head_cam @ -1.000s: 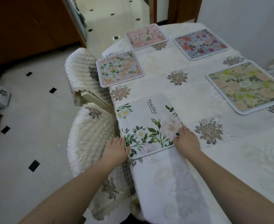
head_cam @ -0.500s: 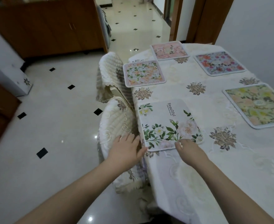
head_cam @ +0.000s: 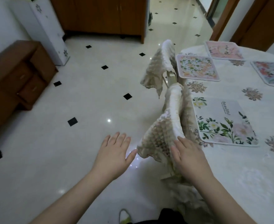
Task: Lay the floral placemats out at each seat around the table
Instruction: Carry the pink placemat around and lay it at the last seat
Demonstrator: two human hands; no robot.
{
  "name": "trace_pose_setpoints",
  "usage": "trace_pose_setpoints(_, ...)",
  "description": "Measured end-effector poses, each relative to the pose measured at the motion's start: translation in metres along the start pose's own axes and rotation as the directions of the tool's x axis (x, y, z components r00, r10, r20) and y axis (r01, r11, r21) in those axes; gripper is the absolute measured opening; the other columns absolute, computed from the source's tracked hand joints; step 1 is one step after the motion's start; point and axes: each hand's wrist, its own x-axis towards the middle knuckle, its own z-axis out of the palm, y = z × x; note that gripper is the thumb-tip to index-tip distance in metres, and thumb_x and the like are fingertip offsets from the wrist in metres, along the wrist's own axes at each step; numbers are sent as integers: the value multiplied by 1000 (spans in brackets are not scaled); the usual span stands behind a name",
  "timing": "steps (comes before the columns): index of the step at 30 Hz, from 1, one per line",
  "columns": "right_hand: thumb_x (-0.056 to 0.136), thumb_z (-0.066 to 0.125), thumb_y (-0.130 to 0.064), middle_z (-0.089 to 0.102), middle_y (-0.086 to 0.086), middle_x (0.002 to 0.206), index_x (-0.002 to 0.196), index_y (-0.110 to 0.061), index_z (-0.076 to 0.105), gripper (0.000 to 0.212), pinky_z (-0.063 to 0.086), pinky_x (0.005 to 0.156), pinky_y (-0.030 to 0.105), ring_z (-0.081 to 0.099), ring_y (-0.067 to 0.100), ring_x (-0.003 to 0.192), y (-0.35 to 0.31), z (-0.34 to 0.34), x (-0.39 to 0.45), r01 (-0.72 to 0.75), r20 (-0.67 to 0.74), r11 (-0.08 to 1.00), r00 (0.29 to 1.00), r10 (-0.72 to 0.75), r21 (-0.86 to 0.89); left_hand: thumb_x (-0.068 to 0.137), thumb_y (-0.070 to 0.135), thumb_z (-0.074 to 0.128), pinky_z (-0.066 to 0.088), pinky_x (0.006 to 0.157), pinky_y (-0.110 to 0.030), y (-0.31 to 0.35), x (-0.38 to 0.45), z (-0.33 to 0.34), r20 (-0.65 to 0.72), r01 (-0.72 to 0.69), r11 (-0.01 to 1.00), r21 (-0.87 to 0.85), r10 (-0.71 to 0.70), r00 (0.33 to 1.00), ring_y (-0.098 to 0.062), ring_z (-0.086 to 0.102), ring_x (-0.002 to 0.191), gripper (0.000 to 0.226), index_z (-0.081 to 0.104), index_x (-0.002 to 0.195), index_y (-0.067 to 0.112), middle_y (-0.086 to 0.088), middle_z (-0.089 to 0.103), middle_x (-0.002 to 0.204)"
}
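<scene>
Both hands (head_cam: pixel 150 156) spread, holding nothing; white rose-printed placemat (head_cam: pixel 225 122) lies flat.

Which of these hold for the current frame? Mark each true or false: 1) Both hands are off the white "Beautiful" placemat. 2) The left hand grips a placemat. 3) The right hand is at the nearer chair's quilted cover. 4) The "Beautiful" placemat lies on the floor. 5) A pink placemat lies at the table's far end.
1) True: the left hand and right hand are clear of the white "Beautiful" placemat.
2) False: it hangs open over the floor, holding nothing.
3) True: its fingers lie against the nearer chair's quilted cover.
4) False: it lies on the table.
5) True: the pink placemat.
</scene>
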Motion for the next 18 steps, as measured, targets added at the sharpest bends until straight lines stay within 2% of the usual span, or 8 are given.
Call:
trace_pose_setpoints(2, 104, 26, -44, 39, -7, 154, 145, -29, 42, 46, 17, 111, 28, 31, 11, 142, -25, 0, -4, 39, 14, 998, 999, -38, -56, 87, 65, -11, 2, 122, -40, -18, -15, 2, -22, 32, 999, -14, -32, 999, -17, 11, 152, 87, 24, 156, 26, 4, 22, 164)
trace_pose_setpoints(6, 104, 26, -46, 35, -8, 156, 147, -30, 40, 48, 18, 117, 29, 28, 12, 145, -62, 6, -2, 122, 49, 990, 992, -119, -69, 85, 64, -12, 1, 122, -41, -44, -36, 8, -49, 85, 995, -53, -88, 995, -18, 11, 152, 88, 27, 155, 26, 4, 25, 163)
trace_pose_setpoints(8, 103, 31, -44, 44, -4, 151, 142, -25, 49, 46, 22, 115, 33, 35, 16, 142, -79, 6, 0, 161, 29, 985, 987, -159, -69, 86, 64, -11, -3, 121, -42, -52, -42, 8, -59, 114, 992, -61, -117, 991, -18, 11, 153, 87, 27, 155, 27, 4, 25, 163)
trace_pose_setpoints(12, 95, 31, -41, 68, 6, 123, 116, -15, 70, 51, 45, 100, 44, 62, 25, 118, -103, 1, -1, 202, -29, 977, 979, -204, -65, 85, 63, -14, -8, 121, -45, -57, -45, 5, -40, 179, 983, -38, -181, 983, -20, 9, 153, 87, 24, 156, 29, 3, 24, 163)
trace_pose_setpoints(14, 93, 29, -41, 69, 7, 123, 114, -15, 72, 54, 45, 101, 47, 62, 26, 117, -110, 0, 2, 181, 17, 980, 983, -180, -82, 87, 64, -10, 1, 122, -47, -56, -41, 1, -26, 194, 981, -27, -195, 981, -26, 17, 151, 84, 27, 155, 30, 0, 31, 161)
trace_pose_setpoints(17, 92, 32, -40, 68, 11, 122, 112, -13, 73, 53, 44, 102, 51, 63, 29, 116, -110, 1, 19, 146, 6, 985, 989, -146, -88, 94, 60, 12, 26, 117, -51, -47, -23, -15, -45, 150, 987, -60, -153, 987, -33, 43, 139, 72, 51, 144, 25, -7, 55, 144)
trace_pose_setpoints(18, 92, 33, -40, 69, 13, 122, 112, -12, 73, 52, 45, 101, 51, 64, 30, 115, -108, 1, 26, 140, -3, 986, 990, -141, -90, 94, 59, 12, 25, 118, -52, -44, -14, -19, -56, 134, 989, -55, -137, 989, -33, 42, 140, 71, 50, 144, 25, -7, 54, 145)
